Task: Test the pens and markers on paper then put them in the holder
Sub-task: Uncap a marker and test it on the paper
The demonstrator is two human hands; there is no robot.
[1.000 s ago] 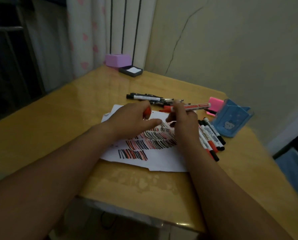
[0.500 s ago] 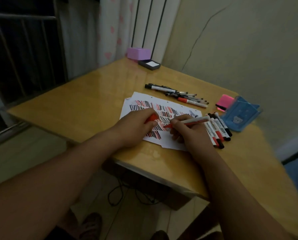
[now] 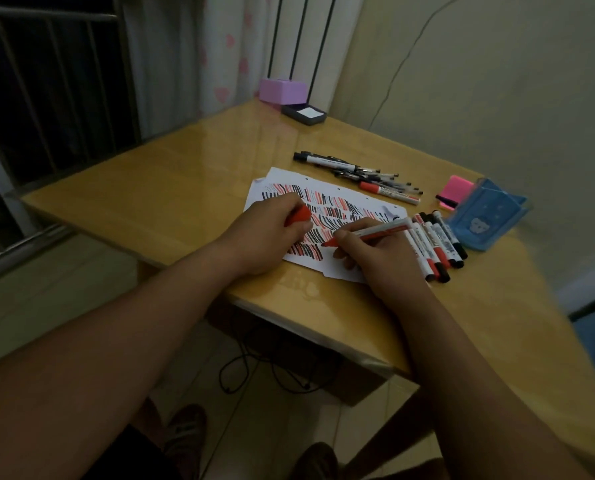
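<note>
While the right hand (image 3: 382, 258) is pinching a red marker (image 3: 375, 232) between thumb and curled fingers, the tip is touching the paper (image 3: 282, 178) close to its near edge, just beside the lowest row of red and black strokes. The left hand (image 3: 271, 233) is resting on the paper's left half, its fingers curling round the red cap (image 3: 297, 216), and appears to be pinning the sheet. Just right of the paper a row of markers (image 3: 438, 244) is lying side by side; further right the blue holder (image 3: 483, 220) is sitting tilted rather than upright, with no pen showing in it. Beyond the paper's far edge a loose pile of pens (image 3: 368, 174) is lying.

Judged step: a test stroke is being made, with the holder not yet filled.

Risks: little blank paper is remaining near the tip, so a long stroke is liable to run onto the table (image 3: 171, 188). Should the left hand lift, the sheet may slide under the tip. The right wrist is working close to the row of markers and could set them rolling. A tilted holder may spill whatever is dropped in
</note>
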